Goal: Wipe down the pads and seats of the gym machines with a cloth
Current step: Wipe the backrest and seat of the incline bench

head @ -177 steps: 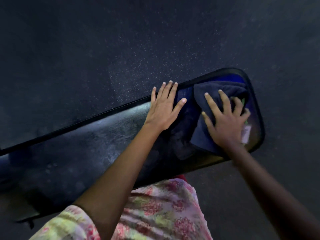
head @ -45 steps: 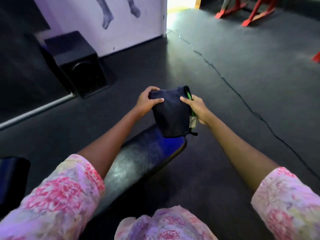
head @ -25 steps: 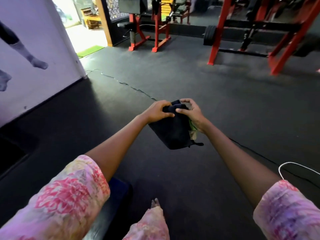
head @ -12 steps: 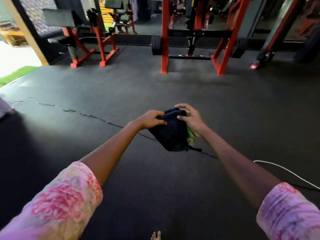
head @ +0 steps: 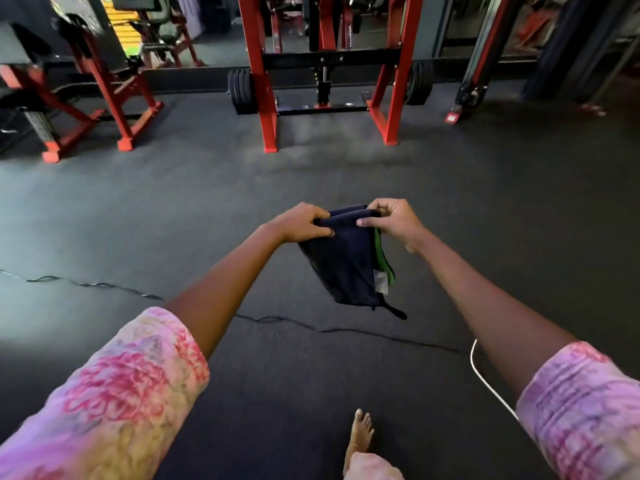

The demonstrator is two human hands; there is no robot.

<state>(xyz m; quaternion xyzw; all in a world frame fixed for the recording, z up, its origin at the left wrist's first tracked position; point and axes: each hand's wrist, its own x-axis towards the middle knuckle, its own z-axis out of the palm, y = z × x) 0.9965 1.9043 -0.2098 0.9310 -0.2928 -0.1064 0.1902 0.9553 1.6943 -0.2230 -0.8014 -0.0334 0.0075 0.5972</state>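
Cloth (head: 346,261), one, dark with a green edge and a white tag, hangs folded in mid-air over the floor (head: 485,209), pinched at its top edge by left hand (head: 302,224) and right hand (head: 393,221), two hands, both grasping it. Bench pad it was wiping seconds ago has dropped out of view and the person now faces a red rack (head: 325,69) and a second red machine (head: 100,95) far left, so I judge that pad done and the cloth being refolded on the walk to the next. One bare foot (head: 360,432), one white cable (head: 490,388).
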